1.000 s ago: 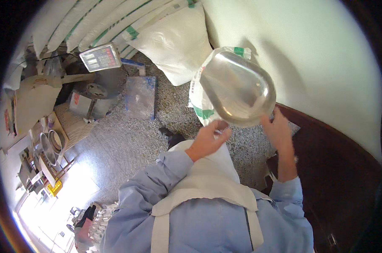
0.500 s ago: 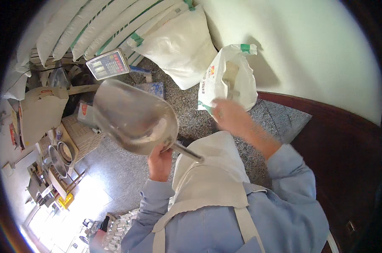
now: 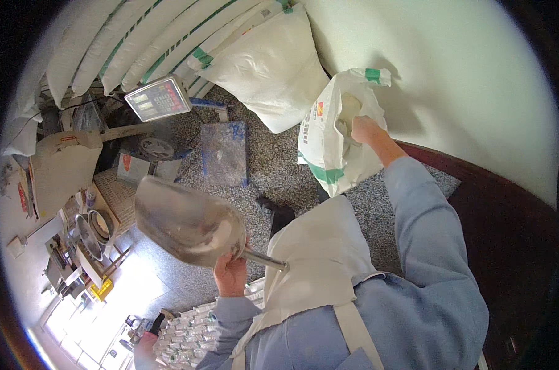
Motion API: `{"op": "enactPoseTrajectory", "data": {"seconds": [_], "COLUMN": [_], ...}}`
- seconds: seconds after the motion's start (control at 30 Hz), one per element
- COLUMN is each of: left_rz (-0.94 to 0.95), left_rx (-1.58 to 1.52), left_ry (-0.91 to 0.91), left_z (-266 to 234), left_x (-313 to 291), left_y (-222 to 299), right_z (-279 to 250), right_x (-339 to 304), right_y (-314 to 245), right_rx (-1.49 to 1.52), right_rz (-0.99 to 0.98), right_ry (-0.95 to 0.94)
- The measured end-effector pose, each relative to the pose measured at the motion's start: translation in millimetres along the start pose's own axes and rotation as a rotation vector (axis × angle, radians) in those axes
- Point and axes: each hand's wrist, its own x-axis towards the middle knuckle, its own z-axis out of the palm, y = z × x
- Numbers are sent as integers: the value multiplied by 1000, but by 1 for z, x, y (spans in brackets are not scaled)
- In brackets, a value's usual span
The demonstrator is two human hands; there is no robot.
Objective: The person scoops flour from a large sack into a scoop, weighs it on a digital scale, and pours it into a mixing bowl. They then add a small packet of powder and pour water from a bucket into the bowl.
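My left hand (image 3: 231, 274) grips a large metal scoop (image 3: 184, 219) where its handle meets the bowl. A little white powder lies in the scoop's bowl near the handle. Ahead on the right stands an open white bag (image 3: 322, 139) with green bands. My right hand (image 3: 367, 130) is at the bag's mouth, its fingers curled and partly out of sight. Pale, cream-coloured contents show inside the bag beside that hand. Whether the fingers hold anything there is hidden.
A blue platform scale (image 3: 224, 154) stands on the speckled floor, its display (image 3: 158, 98) raised behind. A full white sack (image 3: 264, 68) leans beside several stacked sacks (image 3: 140, 46). Left are a cardboard box (image 3: 63, 163) and metal bowls (image 3: 100, 225). Many small packets (image 3: 190, 333) lie low left.
My right hand has moved from the bag's near edge up into its mouth. The scoop in my left hand has come lower and closer, uncovering the scale's platform.
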Motion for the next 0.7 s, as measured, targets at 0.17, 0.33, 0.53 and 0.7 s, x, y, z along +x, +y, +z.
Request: {"op": "enactPoseTrajectory", "data": {"seconds": [0.17, 0.33, 0.53, 0.7], "left_rz": [73, 95, 120, 99], "left_rx": [17, 40, -1, 5], "left_ry": [168, 338, 426, 328], "left_z": [-22, -49, -58, -52], "left_x": [-8, -7, 0, 6], "left_y": [-10, -25, -33, -25], "right_z": [99, 209, 211, 171], "right_x": [85, 138, 127, 112], "right_y": [27, 43, 44, 13], "right_rx": [-41, 10, -35, 46], "right_rz": [-64, -30, 144, 151], "right_ry": [-66, 30, -64, -109]}}
